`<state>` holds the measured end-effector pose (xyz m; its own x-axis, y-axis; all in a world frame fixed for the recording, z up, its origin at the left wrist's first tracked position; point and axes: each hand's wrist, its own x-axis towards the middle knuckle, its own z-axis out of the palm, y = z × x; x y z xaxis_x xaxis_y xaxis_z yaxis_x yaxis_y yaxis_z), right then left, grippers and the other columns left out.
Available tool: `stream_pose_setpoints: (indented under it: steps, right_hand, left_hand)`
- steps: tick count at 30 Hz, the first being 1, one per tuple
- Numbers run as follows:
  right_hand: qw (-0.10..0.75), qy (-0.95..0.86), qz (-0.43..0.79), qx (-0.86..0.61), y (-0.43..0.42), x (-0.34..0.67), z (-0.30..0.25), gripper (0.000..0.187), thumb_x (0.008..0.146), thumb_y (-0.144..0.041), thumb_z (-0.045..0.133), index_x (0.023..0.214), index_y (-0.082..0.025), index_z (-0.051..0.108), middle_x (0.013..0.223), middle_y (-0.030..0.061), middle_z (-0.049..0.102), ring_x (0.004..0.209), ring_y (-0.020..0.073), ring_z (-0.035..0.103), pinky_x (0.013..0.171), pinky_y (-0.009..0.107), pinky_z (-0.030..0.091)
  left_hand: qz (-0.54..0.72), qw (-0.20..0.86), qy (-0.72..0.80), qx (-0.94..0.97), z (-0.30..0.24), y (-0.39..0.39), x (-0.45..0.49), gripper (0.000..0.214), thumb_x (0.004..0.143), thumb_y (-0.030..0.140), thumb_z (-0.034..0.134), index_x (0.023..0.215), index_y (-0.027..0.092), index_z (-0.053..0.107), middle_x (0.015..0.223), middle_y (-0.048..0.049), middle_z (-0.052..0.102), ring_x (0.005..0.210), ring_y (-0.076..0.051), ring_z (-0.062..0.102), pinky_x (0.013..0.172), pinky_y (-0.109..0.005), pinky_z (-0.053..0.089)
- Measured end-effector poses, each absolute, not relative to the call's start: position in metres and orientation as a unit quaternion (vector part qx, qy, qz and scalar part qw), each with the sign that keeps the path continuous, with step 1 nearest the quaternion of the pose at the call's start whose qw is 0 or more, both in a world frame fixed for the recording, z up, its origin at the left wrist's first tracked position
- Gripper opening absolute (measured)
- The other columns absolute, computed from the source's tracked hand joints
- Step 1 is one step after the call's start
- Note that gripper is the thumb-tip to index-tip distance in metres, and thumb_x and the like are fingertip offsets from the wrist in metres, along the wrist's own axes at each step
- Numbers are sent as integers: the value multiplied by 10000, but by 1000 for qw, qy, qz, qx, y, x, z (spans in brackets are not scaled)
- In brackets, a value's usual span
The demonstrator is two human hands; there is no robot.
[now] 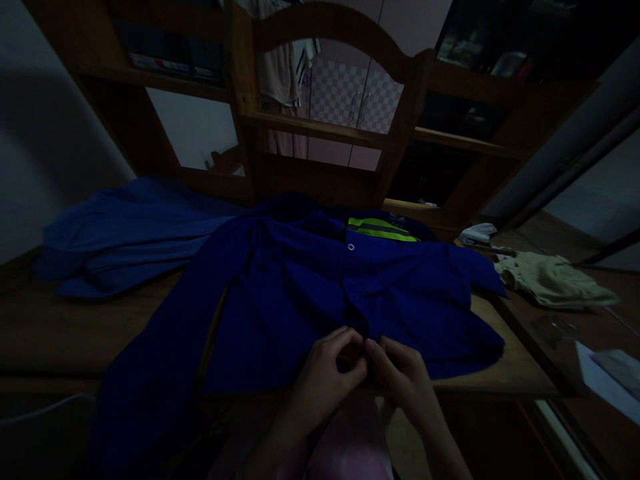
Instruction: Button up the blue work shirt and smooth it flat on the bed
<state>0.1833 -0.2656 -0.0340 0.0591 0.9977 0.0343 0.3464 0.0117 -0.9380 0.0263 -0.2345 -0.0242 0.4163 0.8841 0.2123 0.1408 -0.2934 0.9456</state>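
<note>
A dark blue jacket (295,293) lies spread over the wooden bench, its front facing up. Near the collar end there is a yellow-green reflective strip (383,229). A pale round button (351,247) shows on the front placket. At the jacket's edge closest to me, my left hand (333,363) pinches the placket cloth between thumb and fingers. My right hand (400,363) pinches the same stretch of placket, its thumb almost touching the left fingertips. Whatever small part lies between the fingertips is hidden. One long sleeve (150,353) hangs over the bench's front edge on the left.
Lighter blue cloth (135,233) lies on the bench (60,327) at left. A wooden backrest (320,140) rises behind. To the right are folded pale green cloth (555,277), a glass jar (555,328) and a white sheet (607,380). The room is dim.
</note>
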Motion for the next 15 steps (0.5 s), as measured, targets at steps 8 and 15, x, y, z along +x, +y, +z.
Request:
stream_pose_setpoints:
  steps: [8, 15]
  right_hand:
    - [424, -575, 390, -581, -266, 182, -32, 340, 892, -451, 520, 705, -173, 460, 617, -32, 458, 589, 101, 455, 531, 205, 328]
    - [427, -583, 401, -563, -264, 186, -34, 302, 902, -442, 498, 755, -183, 451, 642, -31, 471, 598, 108, 468, 533, 205, 350]
  left_hand:
    - [398, 483, 351, 696, -26, -236, 26, 87, 788, 113, 534, 795, 181, 588, 796, 13, 579, 735, -108, 567, 666, -199, 424]
    - [394, 481, 352, 700, -27, -236, 27, 66, 794, 130, 544, 798, 182, 582, 785, 16, 582, 713, -104, 566, 653, -198, 424]
